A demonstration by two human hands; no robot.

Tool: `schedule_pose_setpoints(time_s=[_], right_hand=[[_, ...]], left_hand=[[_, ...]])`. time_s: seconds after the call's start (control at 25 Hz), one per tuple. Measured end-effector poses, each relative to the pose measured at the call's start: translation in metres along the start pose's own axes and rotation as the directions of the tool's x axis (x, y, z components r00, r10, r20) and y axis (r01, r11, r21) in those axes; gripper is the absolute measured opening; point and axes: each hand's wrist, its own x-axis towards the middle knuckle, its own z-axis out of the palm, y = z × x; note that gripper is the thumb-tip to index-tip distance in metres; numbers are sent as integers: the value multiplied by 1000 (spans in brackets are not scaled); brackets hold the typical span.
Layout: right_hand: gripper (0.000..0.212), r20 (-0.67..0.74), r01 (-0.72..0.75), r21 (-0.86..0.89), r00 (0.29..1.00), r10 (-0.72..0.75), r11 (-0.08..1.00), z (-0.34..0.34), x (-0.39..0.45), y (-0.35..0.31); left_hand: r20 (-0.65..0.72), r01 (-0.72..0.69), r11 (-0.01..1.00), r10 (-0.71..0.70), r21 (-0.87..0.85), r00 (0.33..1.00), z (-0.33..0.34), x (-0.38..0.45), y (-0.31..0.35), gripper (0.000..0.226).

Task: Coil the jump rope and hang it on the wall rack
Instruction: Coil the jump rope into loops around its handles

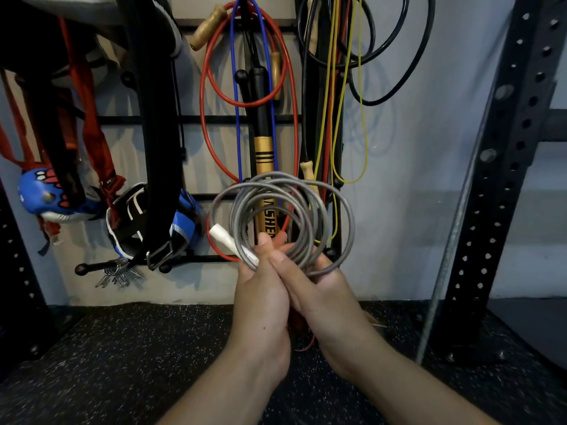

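A grey jump rope [337, 197] is wound into several loops about chest height in front of the wall rack [196, 119]. One white handle [222, 236] sticks out to the upper left of the coil. My left hand [260, 283] grips the bottom of the coil and the white handle. My right hand [319, 283] lies beside it, fingers curled round the lower right of the loops. The two hands touch each other. The black wire rack is mounted on the grey wall behind the coil.
Red [208, 87], blue, yellow [365, 142] and black ropes hang on the rack, along with a black-and-gold bat [264, 148], a black belt [159, 148] and gloves at left. A black perforated steel upright [503, 167] stands at right. Speckled rubber floor [129, 348] lies below.
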Motion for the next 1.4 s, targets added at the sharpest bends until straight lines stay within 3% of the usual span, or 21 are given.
schedule_pose_setpoints(time_s=[0.2,0.32,0.44,0.56,0.6,0.64,0.68,0.76,0.8,0.84,0.92,1.0,1.08,1.2,1.24,1.28,1.4], right_hand=[[10,-145,-18,25,989,21,1000,5,0,1],[11,-141,-66,99,987,80,993,-3,-1,-12],[12,-106,-124,-153,988,109,980,-24,5,-26],[18,-33,-74,-563,997,68,823,-50,14,-47],[21,20,-17,-695,999,43,718,-55,17,-53],[22,81,44,-793,996,34,607,-57,19,-59],[20,137,97,-862,990,43,498,-58,20,-64],[19,223,187,-927,972,77,326,-54,20,-68],[20,261,230,-935,962,81,270,-50,18,-69],[19,296,273,-935,952,75,225,-48,18,-68],[16,332,319,-932,942,54,170,-43,17,-70],[18,330,320,-932,943,37,168,-42,15,-75],[21,350,341,-912,937,-5,229,-44,15,-80],[47,368,319,-735,929,-44,598,-46,16,-79],[49,371,324,-676,926,-73,662,-47,18,-75],[44,373,361,-670,919,-126,649,-46,20,-70],[23,344,419,-783,907,-242,460,-41,23,-58]], left_hand=[[61,78,997,-79,7,995,-4,-1,-3,47],[167,93,995,-87,-29,982,-6,-3,1,47],[186,67,997,-60,-30,981,-17,4,13,66],[199,-200,959,161,200,967,-31,17,34,83],[275,-352,879,269,323,923,-33,19,45,87],[406,-518,727,349,451,844,-33,19,55,94],[570,-673,494,366,551,735,-32,19,64,100],[829,-824,-133,201,551,522,-25,17,78,102],[880,-806,-364,102,466,463,-19,14,80,98],[893,-786,-466,20,406,449,-15,11,78,94],[843,-780,-428,-74,455,533,-10,6,71,87],[746,-754,-214,-134,621,652,-10,6,68,84],[686,-692,5,-140,722,714,-13,8,67,85],[621,-591,210,-134,779,772,-17,9,62,71],[610,-563,272,-137,780,780,-18,9,60,62],[602,-537,326,-139,778,787,-18,9,58,53],[577,-486,377,-179,788,797,-16,11,58,31]])
